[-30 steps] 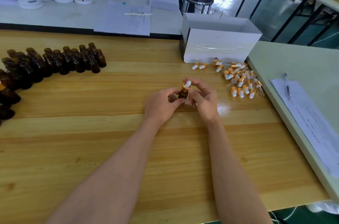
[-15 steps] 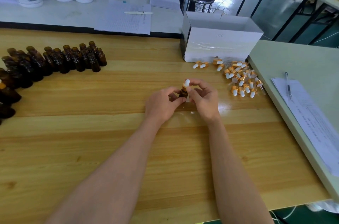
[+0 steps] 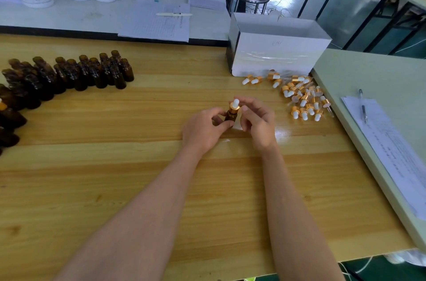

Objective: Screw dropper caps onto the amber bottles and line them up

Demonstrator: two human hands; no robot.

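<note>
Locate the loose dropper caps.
Head view: the loose dropper caps lie scattered on the wooden table, right of the right hand, in front of the white box by the table's right edge.

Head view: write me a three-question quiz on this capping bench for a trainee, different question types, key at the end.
1. Which hand grips the bottle with a cap on it? A) left B) right C) neither
2. Fill in: the loose caps lie in front of the white ____.
3. True or false: the uncapped bottles stand right of the loose caps.
Key: 1 A, the left hand. 2 box. 3 false, they stand far left.
</note>
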